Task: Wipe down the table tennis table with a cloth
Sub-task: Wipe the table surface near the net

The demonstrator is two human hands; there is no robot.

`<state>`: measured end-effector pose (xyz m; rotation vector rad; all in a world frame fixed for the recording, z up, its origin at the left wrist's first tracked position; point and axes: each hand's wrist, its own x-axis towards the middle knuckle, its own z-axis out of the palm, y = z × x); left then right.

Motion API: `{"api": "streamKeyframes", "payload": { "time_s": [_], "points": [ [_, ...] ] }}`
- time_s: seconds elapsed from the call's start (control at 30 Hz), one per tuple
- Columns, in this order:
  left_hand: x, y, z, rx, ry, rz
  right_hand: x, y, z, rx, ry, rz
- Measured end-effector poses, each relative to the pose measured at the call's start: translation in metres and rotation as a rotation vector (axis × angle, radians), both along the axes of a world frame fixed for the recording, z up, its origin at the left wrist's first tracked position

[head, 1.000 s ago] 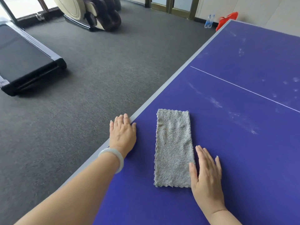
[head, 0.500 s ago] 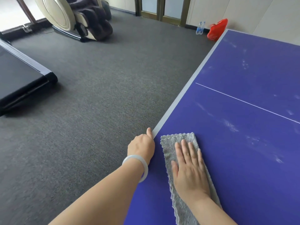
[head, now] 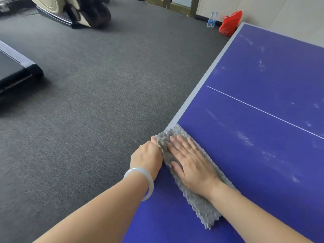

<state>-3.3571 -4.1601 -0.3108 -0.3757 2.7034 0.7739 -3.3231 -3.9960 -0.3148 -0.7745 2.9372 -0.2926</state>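
Cloth (head: 205, 207) pinned flat at the left edge of the table (head: 263, 163).
Right hand (head: 191, 163) lies open on the cloth, fingers straight, palm down. The cloth runs near-to-far along the table's left edge, its far corner bunched. Left hand (head: 146, 155), bangle (head: 145, 179) on the wrist, sits just left of it: fingers curled down over the table edge, thumb touching the bunched corner; fingertips hidden. Farther right on the blue top are pale smudges (head: 244, 138), then a white line (head: 263, 111). Grey carpet (head: 105, 102) on the left, treadmill (head: 15, 74) at far left. At the back are a massage chair (head: 84, 11), two bottles (head: 211, 19) and a red bag (head: 230, 23).
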Motion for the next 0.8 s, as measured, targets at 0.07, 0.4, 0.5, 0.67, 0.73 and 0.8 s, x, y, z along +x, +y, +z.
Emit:
{"api": "streamKeyframes", "payload": {
  "time_s": [0.07,0.4,0.5,0.67,0.73,0.8],
  "points": [
    [-0.002,-0.001,-0.002,-0.027,-0.02,0.015,-0.015,0.012,0.001,0.002,-0.009,0.054],
    [-0.008,0.002,-0.015,-0.141,-0.048,0.067,-0.129,0.014,-0.005,0.089,0.016,-0.286],
    [-0.007,0.003,-0.015,-0.145,-0.035,0.049,-0.163,0.046,0.003,0.125,0.033,-0.21],
    [-0.008,0.002,-0.012,-0.126,-0.053,0.056,-0.192,0.041,0.003,0.11,0.009,-0.661],
    [-0.006,0.002,-0.011,-0.124,-0.056,0.036,-0.169,0.008,-0.004,0.056,0.019,-0.594],
    [-0.004,0.002,-0.009,-0.13,-0.038,0.009,-0.149,-0.001,-0.007,0.04,0.026,-0.366]
  ]
}}
